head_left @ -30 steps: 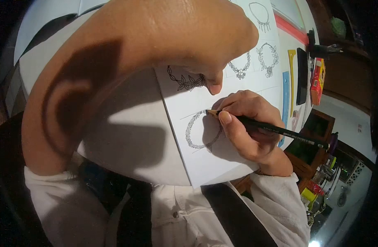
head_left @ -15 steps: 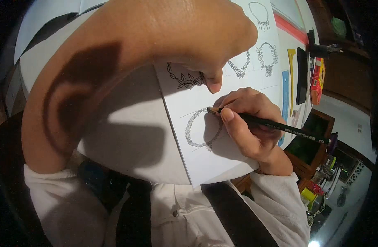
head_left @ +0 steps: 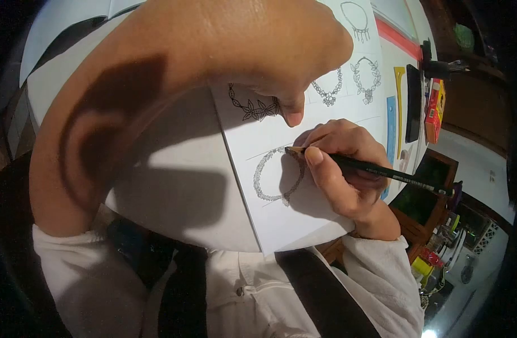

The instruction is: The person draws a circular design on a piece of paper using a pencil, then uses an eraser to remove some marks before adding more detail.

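My right hand [head_left: 348, 166] is closed round a dark pencil [head_left: 404, 177], thumb and fingers pinched near its sharpened end. The pencil's tip meets the top of an oval leafy necklace drawing [head_left: 258, 180] on the white paper [head_left: 292, 231]. My left hand [head_left: 303, 62] rests across the upper part of the sheet, its thumb pointing down onto the paper beside a flower necklace drawing [head_left: 258, 110]. The other fingers of that hand are bent out of sight. Its forearm covers much of the upper left of the view.
More necklace drawings [head_left: 365, 79] are on the sheet's far side. Along the table's right edge lie a blue ruler [head_left: 390, 124], a yellow ruler [head_left: 399, 101], a black flat object [head_left: 413, 107] and a red-and-yellow box [head_left: 434, 112]. An open book [head_left: 72, 22] lies at upper left.
The pencil has shifted very slightly, its back end a little to the right, with small movement of my right fingers. My left hand has stayed in place.
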A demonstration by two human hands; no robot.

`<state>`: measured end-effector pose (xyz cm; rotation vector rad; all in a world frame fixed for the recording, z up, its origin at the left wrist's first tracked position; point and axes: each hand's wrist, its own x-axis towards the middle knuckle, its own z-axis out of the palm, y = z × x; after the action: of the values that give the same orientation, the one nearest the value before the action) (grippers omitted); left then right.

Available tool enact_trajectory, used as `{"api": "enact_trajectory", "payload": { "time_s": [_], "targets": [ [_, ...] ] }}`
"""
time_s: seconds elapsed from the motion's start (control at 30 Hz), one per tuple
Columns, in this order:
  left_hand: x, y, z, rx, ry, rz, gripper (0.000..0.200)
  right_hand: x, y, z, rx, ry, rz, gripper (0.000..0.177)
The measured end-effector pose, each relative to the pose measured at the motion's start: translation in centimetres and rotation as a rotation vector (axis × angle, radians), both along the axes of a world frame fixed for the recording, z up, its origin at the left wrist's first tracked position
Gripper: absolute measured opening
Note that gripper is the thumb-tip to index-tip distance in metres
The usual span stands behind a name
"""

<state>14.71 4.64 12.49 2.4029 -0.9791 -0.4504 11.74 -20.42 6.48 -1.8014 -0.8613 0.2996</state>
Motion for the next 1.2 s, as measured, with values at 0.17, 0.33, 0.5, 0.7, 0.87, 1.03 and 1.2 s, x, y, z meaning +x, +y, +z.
{"api": "enact_trajectory", "payload": {
  "time_s": [0.17, 0.33, 0.5, 0.7, 0.87, 1.03, 1.2],
  "targets": [
    [-0.1, 0.4, -0.8, -0.045, -0.058, -0.002, 0.040, 0.1, 0.1, 0.4, -0.042, -0.002, 0.022, 0.007],
    [0.3, 0.6, -1.3, -0.060, -0.060, -0.019, 0.040, 0.1, 0.1, 0.6, -0.081, 0.000, 0.050, 0.007],
    [0.0, 1.0, -0.8, -0.129, -0.035, -0.020, 0.039, 0.0, 0.1, 0.7, -0.034, 0.041, 0.000, 0.008],
    [0.9, 0.0, 0.7, 0.006, 0.062, -0.023, 0.038, 0.1, 0.2, 0.7, -0.043, 0.026, 0.048, 0.010],
    [0.3, 0.7, -0.1, -0.053, 0.058, -0.010, 0.037, 0.2, 0.2, 0.7, -0.061, 0.010, 0.058, 0.010],
    [-0.7, -0.1, -0.7, -0.054, -0.104, 0.052, 0.036, 0.1, 0.2, 0.6, -0.049, 0.013, 0.051, 0.010],
    [0.1, 0.5, -1.6, -0.080, -0.124, -0.004, 0.036, 0.1, 0.3, 0.8, -0.068, 0.034, 0.042, 0.010]
  ]
}}
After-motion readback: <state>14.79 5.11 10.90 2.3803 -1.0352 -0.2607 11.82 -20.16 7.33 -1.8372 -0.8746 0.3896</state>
